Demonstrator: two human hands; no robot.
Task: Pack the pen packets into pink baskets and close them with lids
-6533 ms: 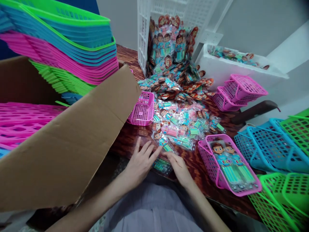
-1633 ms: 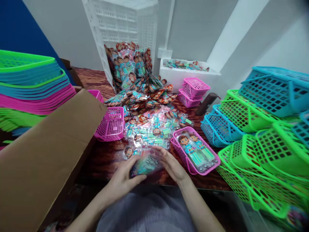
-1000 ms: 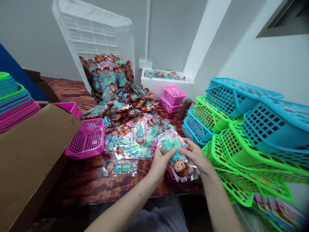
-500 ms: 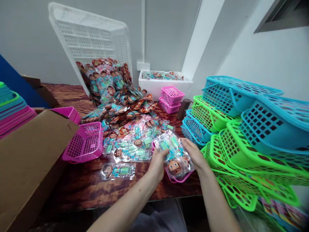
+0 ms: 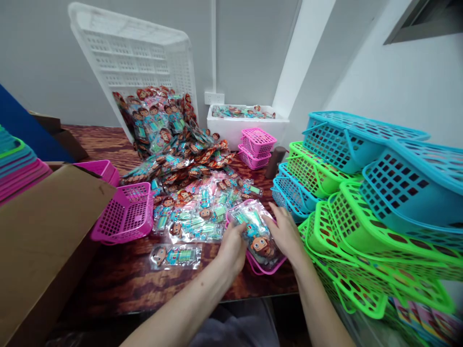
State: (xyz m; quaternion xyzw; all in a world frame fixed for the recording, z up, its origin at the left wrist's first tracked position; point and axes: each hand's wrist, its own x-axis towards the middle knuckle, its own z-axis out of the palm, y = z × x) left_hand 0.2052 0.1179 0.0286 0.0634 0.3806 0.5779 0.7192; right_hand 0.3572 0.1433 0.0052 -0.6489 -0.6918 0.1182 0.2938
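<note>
Packets (image 5: 257,232) now lower in pink basket (image 5: 266,271); left hand (image 5: 232,246) thumb atop, grip unclear; right hand (image 5: 288,233) grip spread.

Bright pink slotted plastic basket (image 5: 125,214) on the L; lt-blue lattice-patterned plastic baskets (image 5: 408,188) over lime-green ones w/ same holes (image 5: 361,231); tabletop (image 5: 119,284) is dk reddish-brown w/ wavy black grain; tall crate (image 5: 126,53) white w/ slotted grid pattern.

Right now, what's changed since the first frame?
Both hands, left and right, went from the table edge rightward to the filled pink basket. They picked up cartoon-figure packets on the way and lowered them into it; both still touch them. View swung right. White crate, foam box and stacked pink baskets look unmoved.
</note>
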